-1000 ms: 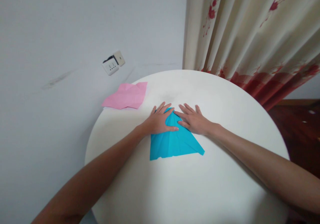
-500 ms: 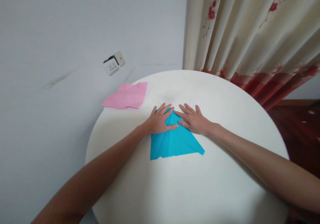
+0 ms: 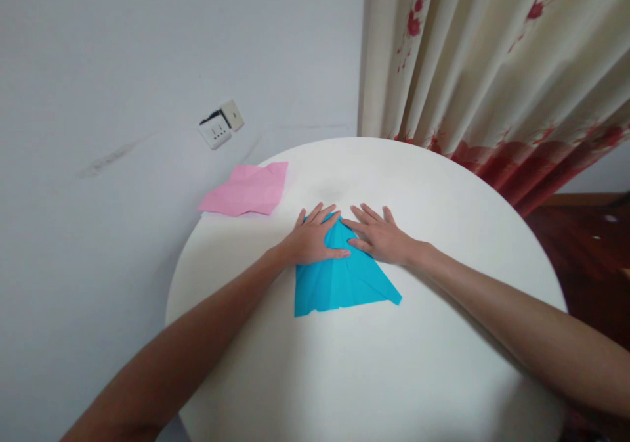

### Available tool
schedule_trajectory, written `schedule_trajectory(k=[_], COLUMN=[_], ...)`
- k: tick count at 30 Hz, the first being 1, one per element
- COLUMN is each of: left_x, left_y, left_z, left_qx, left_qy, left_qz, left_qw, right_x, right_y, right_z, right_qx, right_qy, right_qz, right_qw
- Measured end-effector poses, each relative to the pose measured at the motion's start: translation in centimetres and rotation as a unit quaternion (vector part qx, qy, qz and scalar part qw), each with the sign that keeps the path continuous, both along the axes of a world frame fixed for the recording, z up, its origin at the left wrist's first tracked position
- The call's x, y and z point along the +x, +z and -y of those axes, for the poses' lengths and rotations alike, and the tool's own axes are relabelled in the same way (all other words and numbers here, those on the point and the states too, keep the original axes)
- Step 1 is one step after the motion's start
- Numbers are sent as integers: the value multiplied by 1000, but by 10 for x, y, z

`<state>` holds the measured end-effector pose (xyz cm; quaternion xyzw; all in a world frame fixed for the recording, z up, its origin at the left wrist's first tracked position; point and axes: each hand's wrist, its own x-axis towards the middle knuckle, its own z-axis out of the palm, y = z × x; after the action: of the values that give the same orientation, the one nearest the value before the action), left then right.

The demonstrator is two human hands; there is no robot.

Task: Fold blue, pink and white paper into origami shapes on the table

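A creased sheet of blue paper (image 3: 339,284) lies flat on the round white table (image 3: 374,370), its right side folded over along a slanting edge. Over its upper left part rests my left hand (image 3: 314,237), palm down with the fingers spread and the thumb pointing right across the sheet. My right hand (image 3: 381,233) is flat too, fingers apart, touching the slanting right edge near the top. Parts of the sheet beneath both hands are hidden.
A creased pink paper sheet (image 3: 249,189) lies at the table's far left edge. Behind it, wall sockets (image 3: 215,131) are set in the white wall (image 3: 123,54). A flowered curtain (image 3: 472,81) hangs behind the table on the right.
Both hands and the blue paper keep their places on the table. Only the camera view has shifted slightly.
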<state>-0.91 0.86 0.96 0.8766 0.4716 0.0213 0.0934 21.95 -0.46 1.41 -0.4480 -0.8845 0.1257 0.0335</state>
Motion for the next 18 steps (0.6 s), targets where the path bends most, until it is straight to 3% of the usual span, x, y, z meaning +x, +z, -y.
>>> schedule_trajectory(k=[5, 18], left_x=[3, 4], left_y=[5, 3], left_z=[7, 13], left_qx=[22, -19], left_qy=[-13, -52], left_qz=[-1, -20], left_qw=[1000, 998], right_x=[-1, -1], right_y=[3, 2], right_z=[1, 0], right_qx=[-7, -6], right_qy=[0, -1], right_qz=[0, 2], right_qw=[1000, 1000])
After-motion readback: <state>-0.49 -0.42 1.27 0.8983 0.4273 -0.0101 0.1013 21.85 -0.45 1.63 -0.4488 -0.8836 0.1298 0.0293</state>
